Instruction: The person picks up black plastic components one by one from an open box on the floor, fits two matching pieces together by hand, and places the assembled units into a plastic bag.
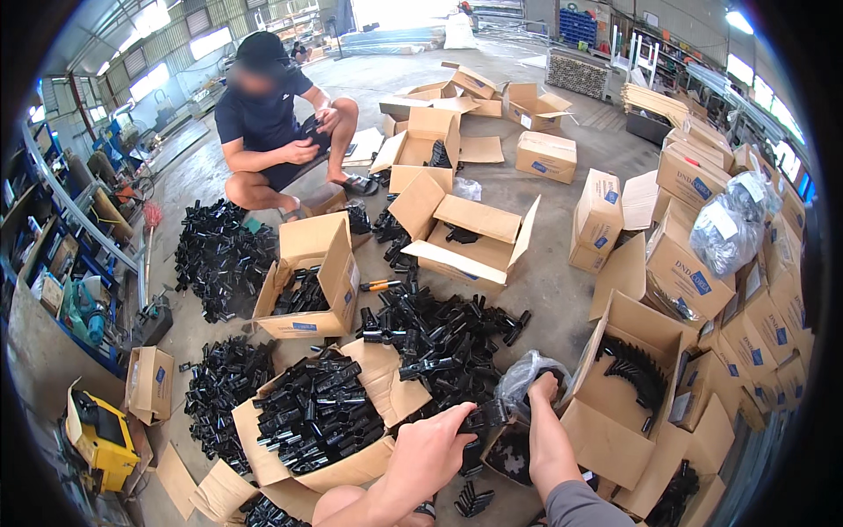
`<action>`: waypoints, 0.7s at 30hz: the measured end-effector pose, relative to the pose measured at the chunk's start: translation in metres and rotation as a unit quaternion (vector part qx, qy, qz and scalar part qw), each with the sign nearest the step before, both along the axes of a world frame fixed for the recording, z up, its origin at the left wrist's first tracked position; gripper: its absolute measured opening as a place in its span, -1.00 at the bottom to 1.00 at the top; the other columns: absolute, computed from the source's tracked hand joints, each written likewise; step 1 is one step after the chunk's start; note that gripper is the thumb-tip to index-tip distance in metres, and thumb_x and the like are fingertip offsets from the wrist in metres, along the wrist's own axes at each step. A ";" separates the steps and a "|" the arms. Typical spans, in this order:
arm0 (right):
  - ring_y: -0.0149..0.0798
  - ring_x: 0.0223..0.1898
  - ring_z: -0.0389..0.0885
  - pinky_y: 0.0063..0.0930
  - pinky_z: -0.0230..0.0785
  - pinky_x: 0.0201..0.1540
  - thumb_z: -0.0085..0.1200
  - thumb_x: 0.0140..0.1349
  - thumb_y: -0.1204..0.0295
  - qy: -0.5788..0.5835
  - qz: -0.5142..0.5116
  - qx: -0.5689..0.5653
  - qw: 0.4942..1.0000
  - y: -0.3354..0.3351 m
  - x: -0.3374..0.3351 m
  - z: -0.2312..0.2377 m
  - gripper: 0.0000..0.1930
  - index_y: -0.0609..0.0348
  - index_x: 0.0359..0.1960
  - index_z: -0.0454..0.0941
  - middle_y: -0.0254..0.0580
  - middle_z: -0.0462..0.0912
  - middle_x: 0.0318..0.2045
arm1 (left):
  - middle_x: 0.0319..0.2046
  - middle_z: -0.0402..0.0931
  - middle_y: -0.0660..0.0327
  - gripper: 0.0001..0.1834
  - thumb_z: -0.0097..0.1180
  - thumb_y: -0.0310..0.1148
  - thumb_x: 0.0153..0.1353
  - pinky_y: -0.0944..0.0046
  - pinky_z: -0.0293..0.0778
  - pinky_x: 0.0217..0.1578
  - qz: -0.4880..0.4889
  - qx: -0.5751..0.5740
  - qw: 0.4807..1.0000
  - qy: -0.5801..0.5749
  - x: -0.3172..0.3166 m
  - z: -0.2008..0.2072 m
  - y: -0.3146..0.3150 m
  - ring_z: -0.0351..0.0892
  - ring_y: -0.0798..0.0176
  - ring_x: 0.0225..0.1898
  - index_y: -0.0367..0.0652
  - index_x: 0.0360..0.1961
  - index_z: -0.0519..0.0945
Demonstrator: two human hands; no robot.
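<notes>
My left hand (436, 450) is closed on a black fitting (484, 416), a short blocky piece with tubular parts, held out between thumb and fingers. To its right, my right hand (543, 387) reaches down to a clear plastic bag (516, 379) at a small cardboard box; its fingers are hidden there, so their grip does not show. Beyond both hands spreads a loose pile of similar black fittings (443, 338). At my left, an open carton (386, 458) is filled with more of them. A few black pieces (474, 501) lie on the floor by my foot.
An open carton (622, 437) at right holds a curved row of black pieces (634, 373). Stacked cartons (694, 263) line the right side. Across from me, a co-worker (272, 132) squats, handling a black piece beside another pile (224, 255). A yellow case (104, 448) stands at lower left.
</notes>
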State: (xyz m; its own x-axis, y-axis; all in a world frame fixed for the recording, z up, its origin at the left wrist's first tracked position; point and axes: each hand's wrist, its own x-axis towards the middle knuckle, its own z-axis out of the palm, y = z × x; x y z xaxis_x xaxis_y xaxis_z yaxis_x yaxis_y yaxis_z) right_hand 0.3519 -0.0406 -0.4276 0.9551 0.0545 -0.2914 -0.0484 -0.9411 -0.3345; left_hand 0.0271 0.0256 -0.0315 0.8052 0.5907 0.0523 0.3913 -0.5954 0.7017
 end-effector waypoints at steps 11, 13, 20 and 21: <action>-0.04 -0.18 0.76 -0.16 0.61 -0.07 0.13 0.22 0.53 -0.047 0.009 0.304 0.952 -0.032 -0.050 0.100 -0.70 0.21 0.01 0.59 0.08 0.74 -0.18 | -0.31 0.70 -0.01 -0.62 0.31 -0.40 0.15 0.02 0.58 -0.24 0.023 0.050 0.998 -0.003 -0.005 -0.013 0.003 0.70 -0.11 -0.26 -0.12 0.03 0.63; -0.34 -0.36 0.68 -0.37 0.61 -0.30 0.11 0.36 0.54 -0.028 0.015 0.507 0.861 -0.044 -0.066 0.140 -0.74 0.20 0.07 0.52 -0.15 0.67 -0.30 | -0.31 0.69 -0.06 -0.65 0.31 -0.40 0.13 -0.04 0.56 -0.18 0.019 0.060 0.998 -0.010 -0.002 -0.009 0.005 0.68 -0.19 -0.21 -0.13 -0.01 0.64; -0.41 -0.26 0.69 -0.53 0.58 -0.22 0.17 0.37 0.59 -0.088 0.251 0.587 0.765 -0.074 -0.170 0.316 -0.83 0.27 -0.04 0.60 -0.19 0.71 -0.18 | -0.30 0.69 -0.07 -0.64 0.35 -0.45 0.06 -0.08 0.55 -0.12 0.008 0.075 0.997 -0.003 -0.005 -0.033 0.001 0.68 -0.17 -0.18 -0.17 -0.06 0.68; -0.37 -0.25 0.70 -0.50 0.57 -0.18 0.23 0.31 0.60 -0.140 0.309 0.553 0.761 -0.078 -0.176 0.334 -0.87 0.27 -0.12 0.65 -0.17 0.74 -0.19 | -0.29 0.69 -0.06 -0.63 0.35 -0.46 0.06 -0.08 0.55 -0.10 0.002 0.083 0.997 0.001 -0.005 -0.029 -0.002 0.68 -0.17 -0.18 -0.18 -0.05 0.68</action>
State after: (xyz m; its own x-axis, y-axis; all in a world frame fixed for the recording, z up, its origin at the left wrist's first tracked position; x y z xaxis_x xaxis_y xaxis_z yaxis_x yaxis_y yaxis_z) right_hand 0.1756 -0.1187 -0.0940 0.6630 0.5834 0.4690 0.5080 0.1095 -0.8544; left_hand 0.0219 0.0236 -0.0607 0.8034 0.5766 0.1483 0.3946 -0.7022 0.5927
